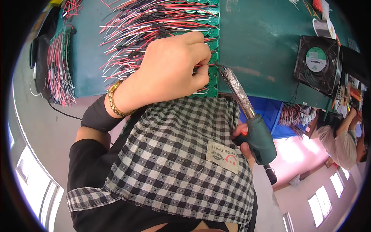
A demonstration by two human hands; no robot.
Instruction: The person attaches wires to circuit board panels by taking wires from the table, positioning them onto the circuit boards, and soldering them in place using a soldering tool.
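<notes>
My left hand [176, 63], a gold watch on its wrist, reaches over a row of green circuit boards [213, 81]. Its fingers are pinched together at the boards' right edge, and a short red wire end shows just beyond them. My right hand [242, 141] is wrapped round the dark green handle of a soldering iron [259, 135], mostly hidden behind it. The iron's tip points up and left, close to the wire end; whether they touch I cannot tell. Many red, white and black wires [127, 42] with black connectors fan out leftward from the boards.
A black cooling fan [319, 63] stands on the green work mat [255, 46] at the right, below a solder spool [324, 28]. Another wired board bundle [60, 65] lies at the left. Blue bins [266, 114] sit beyond the bench edge. Another person [342, 141] is at far right.
</notes>
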